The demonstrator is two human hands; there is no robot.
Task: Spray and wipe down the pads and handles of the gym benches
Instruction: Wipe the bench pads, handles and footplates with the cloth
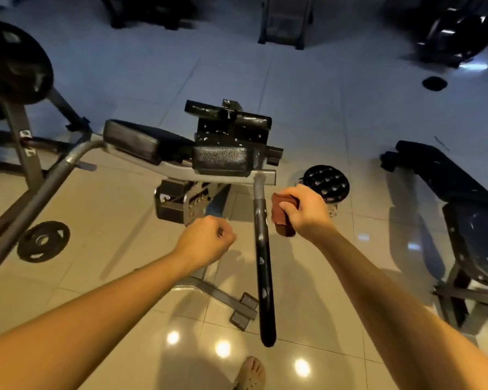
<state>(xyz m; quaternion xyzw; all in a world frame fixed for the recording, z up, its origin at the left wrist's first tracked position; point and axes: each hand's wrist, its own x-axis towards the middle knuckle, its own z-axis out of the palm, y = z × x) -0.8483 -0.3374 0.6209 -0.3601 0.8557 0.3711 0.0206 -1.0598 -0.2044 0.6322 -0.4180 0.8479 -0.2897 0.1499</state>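
Note:
A gym bench machine stands before me with a long black seat pad (141, 140), a smaller textured pad (221, 160) and a worn roller pad (231, 123) behind it. A long black handle (264, 266) runs from the grey frame toward me. My right hand (304, 211) grips a folded reddish-brown cloth (282, 218) just right of the handle's upper end, apart from it. My left hand (206, 240) is curled into a fist just left of the handle; a small glint shows at its fingers, and I cannot tell what it is. No spray bottle is visible.
Another black bench (445, 175) with a worn seat stands at the right. A round black stool top (326, 182) sits beyond my right hand. A weight plate (43, 240) lies on the tiled floor at the left, by a plate-loaded rack (14, 68). My shoe (250, 374) shows at the bottom.

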